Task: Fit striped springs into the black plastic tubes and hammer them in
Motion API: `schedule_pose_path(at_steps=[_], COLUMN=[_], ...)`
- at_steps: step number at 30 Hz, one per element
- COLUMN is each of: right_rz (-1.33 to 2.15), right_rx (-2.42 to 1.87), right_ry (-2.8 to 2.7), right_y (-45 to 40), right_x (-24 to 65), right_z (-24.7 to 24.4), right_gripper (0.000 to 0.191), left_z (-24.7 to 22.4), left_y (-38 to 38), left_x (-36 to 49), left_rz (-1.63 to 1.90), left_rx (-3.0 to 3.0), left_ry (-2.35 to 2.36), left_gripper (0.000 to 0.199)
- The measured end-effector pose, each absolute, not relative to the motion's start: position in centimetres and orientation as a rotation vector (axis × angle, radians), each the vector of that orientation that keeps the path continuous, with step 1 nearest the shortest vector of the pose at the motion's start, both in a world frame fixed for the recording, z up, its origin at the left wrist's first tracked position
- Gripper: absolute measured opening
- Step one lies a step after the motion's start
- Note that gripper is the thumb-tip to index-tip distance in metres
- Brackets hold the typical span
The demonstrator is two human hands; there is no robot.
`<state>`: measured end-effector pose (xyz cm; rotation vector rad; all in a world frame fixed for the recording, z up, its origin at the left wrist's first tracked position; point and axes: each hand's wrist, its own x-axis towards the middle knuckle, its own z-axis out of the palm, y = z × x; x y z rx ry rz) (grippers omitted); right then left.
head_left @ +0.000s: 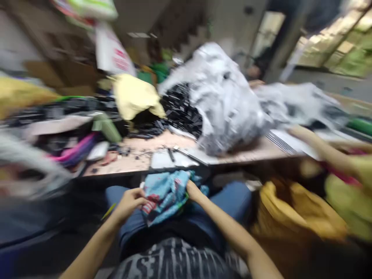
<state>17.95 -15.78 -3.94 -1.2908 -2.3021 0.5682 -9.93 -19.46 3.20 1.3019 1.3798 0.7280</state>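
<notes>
A crumpled blue printed cloth [165, 193] with red lettering lies over my lap, held up between both hands. My left hand [132, 201] pinches its left edge between thumb and fingers. On the opposite side my right hand [194, 190] is closed on the bunched fabric, its fingertips partly hidden by the folds. Just beyond the cloth, on the table's edge, a white sheet [159, 159] bears a slim metal tool [190, 155] and a small dark piece [171, 155]. Motion blur hides finer detail.
The table [130, 162] carries scattered black bits. A large whitish plastic bag [223, 100] spills black pieces [183, 112]. Coloured fabric [72, 149] lies at left, yellow cloth [136, 97] behind. At right, a co-worker's arm [322, 145] reaches over the table above an open yellow sack [302, 209].
</notes>
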Motion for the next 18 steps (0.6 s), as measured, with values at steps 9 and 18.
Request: schedule_pose_path(at_steps=[9, 18], right_rz=[0.434, 0.285], right_rx=[-0.996, -0.957], right_ry=[-2.168, -2.032], right_y=[-12.5, -11.5], right_x=[17.8, 12.3], right_z=[-3.6, 2.9], right_gripper=[0.030, 0.011], left_z=[10.1, 11.4], left_y=[-20.3, -26.0], left_x=[-17.1, -23.8], left_rz=[0.766, 1.015], left_rx=[1.521, 1.242], left_ry=[1.458, 1.682], left_gripper=[0.011, 0.057])
